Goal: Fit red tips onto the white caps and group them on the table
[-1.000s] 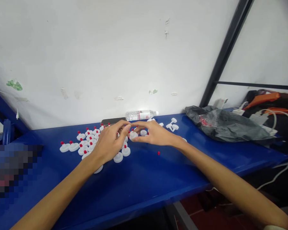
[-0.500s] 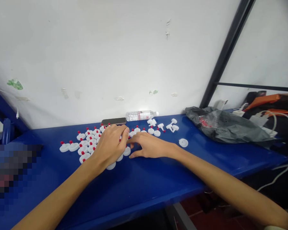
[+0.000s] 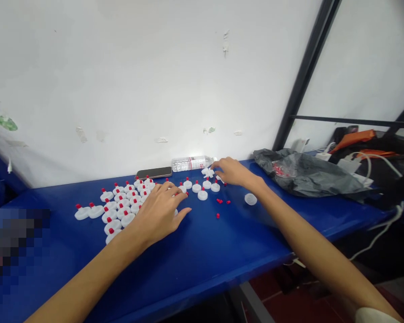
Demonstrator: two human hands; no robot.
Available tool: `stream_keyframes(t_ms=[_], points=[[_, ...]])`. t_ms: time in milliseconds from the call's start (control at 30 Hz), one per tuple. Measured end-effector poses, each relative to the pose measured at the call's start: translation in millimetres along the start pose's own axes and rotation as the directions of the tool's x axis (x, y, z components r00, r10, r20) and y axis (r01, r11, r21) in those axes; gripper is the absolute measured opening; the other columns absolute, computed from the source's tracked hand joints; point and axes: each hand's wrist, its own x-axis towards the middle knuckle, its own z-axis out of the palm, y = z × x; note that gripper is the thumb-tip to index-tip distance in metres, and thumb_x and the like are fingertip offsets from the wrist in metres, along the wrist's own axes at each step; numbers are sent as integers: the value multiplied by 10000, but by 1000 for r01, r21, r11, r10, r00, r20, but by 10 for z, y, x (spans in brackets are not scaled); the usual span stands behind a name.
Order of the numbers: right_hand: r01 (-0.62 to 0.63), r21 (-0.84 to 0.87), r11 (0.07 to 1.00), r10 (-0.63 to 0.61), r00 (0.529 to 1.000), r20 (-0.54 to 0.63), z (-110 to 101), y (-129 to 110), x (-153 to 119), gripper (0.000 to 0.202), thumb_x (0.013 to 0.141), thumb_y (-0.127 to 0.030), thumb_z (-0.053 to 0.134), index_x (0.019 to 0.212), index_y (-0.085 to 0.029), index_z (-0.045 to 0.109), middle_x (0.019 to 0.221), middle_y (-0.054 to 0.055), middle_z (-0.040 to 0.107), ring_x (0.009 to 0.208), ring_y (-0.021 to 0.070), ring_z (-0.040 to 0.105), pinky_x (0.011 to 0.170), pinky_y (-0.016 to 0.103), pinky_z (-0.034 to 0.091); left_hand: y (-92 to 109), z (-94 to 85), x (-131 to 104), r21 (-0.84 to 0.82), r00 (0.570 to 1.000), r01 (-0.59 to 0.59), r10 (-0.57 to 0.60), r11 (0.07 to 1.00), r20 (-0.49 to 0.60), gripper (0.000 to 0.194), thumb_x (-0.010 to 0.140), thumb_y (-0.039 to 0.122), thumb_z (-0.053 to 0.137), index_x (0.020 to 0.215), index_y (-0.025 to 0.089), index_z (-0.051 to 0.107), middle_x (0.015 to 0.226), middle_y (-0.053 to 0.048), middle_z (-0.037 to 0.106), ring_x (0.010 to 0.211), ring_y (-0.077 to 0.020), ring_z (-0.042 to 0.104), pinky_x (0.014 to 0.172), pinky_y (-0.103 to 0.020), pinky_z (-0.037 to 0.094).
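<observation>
One bare left hand (image 3: 163,211) is positioned palm down, fingers spread and thumb held away from them, over a cluster of white round plastic caps with red tips (image 3: 128,220). Contact between this hand and the caps under it cannot be determined. One bare right hand (image 3: 234,171) is positioned apart from the left, fingers bent, its fingertips at a small pile of white plastic caps without red tips (image 3: 208,172). Whether it grips one cannot be determined.

Quantities on the blue flat-topped table (image 3: 202,255):

Red-tipped caps: at least twenty in the cluster, tips upward, some covered by the left hand; two of these form its far left end. Five more stand between the hands.

Untipped caps: the pile, count unclear; one separate white round cap (image 3: 251,199) lies just beside the right forearm.

Loose red tips (image 3: 217,216): at least three, in front of the right hand.

Along the wall: one black flat phone (image 3: 154,172) and one clear plastic bottle (image 3: 191,163), on its side.

Right side: one dark grey plastic bag (image 3: 309,175).
</observation>
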Motion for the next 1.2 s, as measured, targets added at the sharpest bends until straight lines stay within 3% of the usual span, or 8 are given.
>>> stream_keyframes(t_ms=[133, 333, 533, 733, 867, 1200], points=[[-47, -17, 999, 48, 995, 84, 76, 78, 22, 292, 907, -176, 599, 1148, -207, 762, 1134, 134, 767, 1035, 303, 690, 810, 349, 463, 11, 23, -1, 118, 995, -24, 13, 993, 94, 207, 939, 216, 604, 1056, 141, 757, 1059, -163, 750, 1077, -359, 646, 918, -532, 508], [-70, -42, 997, 75, 988, 132, 80, 67, 32, 291, 927, -201, 576, 1164, -217, 744, 1219, 121, 747, 1106, 307, 677, 845, 361, 468, -112, 81, -16, 180, 983, 1, -35, 984, 183, 330, 933, 63, 451, 946, 170, 763, 948, -138, 754, 946, -305, 681, 852, -469, 503], [-87, -64, 994, 97, 982, 163, 48, 41, 10, 306, 934, -178, 553, 1183, -194, 730, 1232, 134, 740, 1099, 309, 676, 846, 372, 462, -94, 36, 20, 286, 965, 48, -119, 957, 235, 338, 1011, 150, 409, 1093, 134, 737, 1032, -142, 721, 941, -300, 680, 866, -457, 488], [-91, -77, 993, 104, 976, 189, 26, 38, 1, 271, 940, -182, 560, 1143, -196, 739, 1082, 125, 773, 1020, 283, 695, 827, 357, 454, -142, 75, 16, 287, 969, 7, -77, 958, 233, 356, 1037, 180, 423, 1219, 187, 729, 1040, -136, 696, 996, -302, 662, 865, -438, 480], [-88, -80, 993, 102, 976, 192, 41, 52, 8, 253, 934, -164, 566, 1107, -199, 749, 1111, 124, 763, 1026, 284, 690, 825, 357, 452, -150, 80, 5, 261, 972, 1, -62, 965, 225, 358, 1029, 157, 444, 1204, 200, 754, 1025, -133, 695, 978, -289, 661, 875, -432, 481], [-121, -45, 992, 126, 982, 139, 57, 56, 2, 158, 922, -198, 613, 976, -198, 762, 994, 117, 769, 945, 277, 705, 777, 335, 443, -77, 43, 42, 187, 971, -7, -38, 982, 236, 297, 1035, 277, 491, 1035, 193, 776, 1054, -125, 687, 952, -288, 651, 893, -460, 476]])
